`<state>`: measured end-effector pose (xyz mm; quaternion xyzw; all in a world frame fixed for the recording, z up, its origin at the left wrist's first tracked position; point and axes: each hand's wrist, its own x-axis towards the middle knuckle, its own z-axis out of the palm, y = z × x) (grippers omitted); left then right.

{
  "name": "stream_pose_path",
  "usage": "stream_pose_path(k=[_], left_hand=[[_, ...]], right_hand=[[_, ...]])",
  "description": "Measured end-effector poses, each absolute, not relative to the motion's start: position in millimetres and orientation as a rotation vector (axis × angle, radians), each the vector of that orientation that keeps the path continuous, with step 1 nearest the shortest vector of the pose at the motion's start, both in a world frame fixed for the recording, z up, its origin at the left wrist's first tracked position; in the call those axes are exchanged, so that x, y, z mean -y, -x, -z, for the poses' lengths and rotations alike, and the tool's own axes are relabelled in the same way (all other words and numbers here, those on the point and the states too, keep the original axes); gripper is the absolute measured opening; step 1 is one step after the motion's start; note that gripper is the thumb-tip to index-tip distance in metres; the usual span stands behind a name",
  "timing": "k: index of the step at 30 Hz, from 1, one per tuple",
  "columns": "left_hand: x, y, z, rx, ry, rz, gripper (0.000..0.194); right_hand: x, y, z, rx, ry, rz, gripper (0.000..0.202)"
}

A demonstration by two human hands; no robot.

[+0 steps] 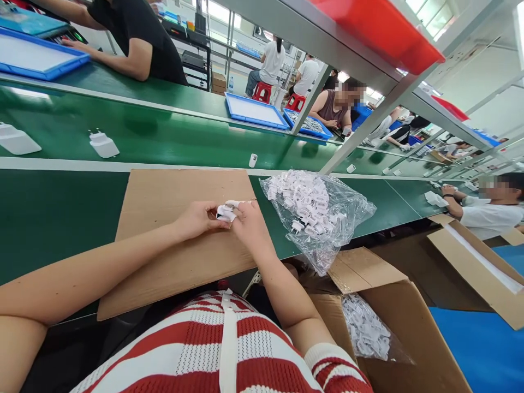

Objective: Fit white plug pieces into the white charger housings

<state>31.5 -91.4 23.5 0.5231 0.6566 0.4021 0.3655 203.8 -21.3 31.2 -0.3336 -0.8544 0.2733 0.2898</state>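
My left hand (195,219) and my right hand (249,225) meet over a flat sheet of brown cardboard (176,256) on the green bench. Pinched between their fingertips is a small white plastic charger part (226,213) with a dark spot at its left end. Fingers cover much of it, so its exact shape is hidden. White coverings wrap some fingertips of my right hand. Just right of the cardboard lies a clear plastic bag (347,210), spread open, with a heap of similar white plastic parts (305,199) in it.
Beyond the bench runs a green conveyor (176,136) carrying white plug chargers (103,144) and a small white piece (253,160). An open carton (393,305) with bagged white parts stands low at right. A slanted metal post (360,128) rises behind the bag. Co-workers sit across and at right.
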Motion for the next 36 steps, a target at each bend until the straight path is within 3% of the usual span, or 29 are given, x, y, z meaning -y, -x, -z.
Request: stream_pose_path(k=[14,23,31,36], left_hand=[[94.7,-33.8,-10.7,-1.628,-1.414,-1.104,0.058],[95.8,-32.1,-10.6,-1.794,-1.691,-0.942,0.054],[97.9,-28.1,-5.6,-1.982,-2.01,-0.73,0.068],[91.4,-26.3,-14.5,-1.935,-1.94,-0.681,0.061]], right_hand=[[27.5,-210.7,-37.3,2.581,0.806,-0.332,0.023],[24.0,-203.3,-35.7,2.618,0.855,-0.325,0.023],[37.1,-202.2,-33.4,2.559,0.993,-0.389,0.021],[35.9,-204.9,-30.3,2.502,0.956,-0.437,0.028]])
